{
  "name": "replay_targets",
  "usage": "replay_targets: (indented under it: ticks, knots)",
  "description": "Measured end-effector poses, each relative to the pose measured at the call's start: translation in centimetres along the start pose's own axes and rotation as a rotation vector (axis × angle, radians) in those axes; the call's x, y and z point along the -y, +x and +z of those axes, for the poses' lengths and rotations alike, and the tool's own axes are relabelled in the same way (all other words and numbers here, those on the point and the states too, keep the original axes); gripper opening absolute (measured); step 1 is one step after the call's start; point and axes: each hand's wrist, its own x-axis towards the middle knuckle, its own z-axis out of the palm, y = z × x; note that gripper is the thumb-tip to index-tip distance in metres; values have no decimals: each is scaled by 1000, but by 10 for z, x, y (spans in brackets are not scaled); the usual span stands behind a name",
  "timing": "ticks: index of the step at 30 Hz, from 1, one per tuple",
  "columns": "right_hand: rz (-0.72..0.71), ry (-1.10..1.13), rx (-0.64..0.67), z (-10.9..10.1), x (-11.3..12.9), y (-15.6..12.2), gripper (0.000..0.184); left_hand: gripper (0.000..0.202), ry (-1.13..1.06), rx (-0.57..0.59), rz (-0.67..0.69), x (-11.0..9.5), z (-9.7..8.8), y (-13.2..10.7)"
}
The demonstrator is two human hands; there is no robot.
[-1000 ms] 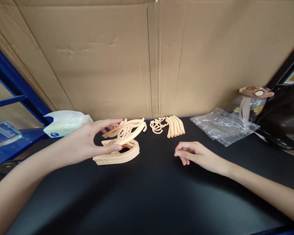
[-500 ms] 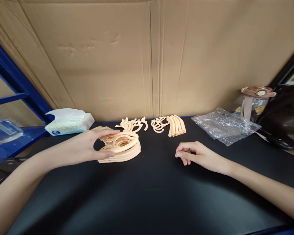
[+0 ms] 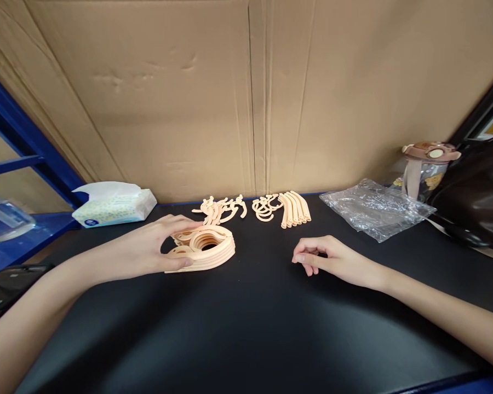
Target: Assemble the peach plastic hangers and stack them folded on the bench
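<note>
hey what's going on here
A person has the left hand around one end of a stack of curved, pale pieces on the black table, thumb on the near side and fingers on the far side; how firmly it grips is unclear. The right hand is loosely curled over the table, with nothing seen in it. Farther back lie two loose piles of small hooks, one behind the stack and one beside a row of bent bars.
</note>
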Motion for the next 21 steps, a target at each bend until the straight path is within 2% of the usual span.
replay_targets:
  ticks: [7, 13, 21]
  knots:
    - [-3, 0, 6, 0, 1, -2, 28, 52, -8, -26, 4, 1, 4, 1]
    - [-4, -5, 5, 0, 0, 0, 27, 57, 41, -37, 27, 3, 5, 1]
    - [10, -7, 3, 0, 3, -1, 26, 67, 18, -11, -62, 12, 9, -1]
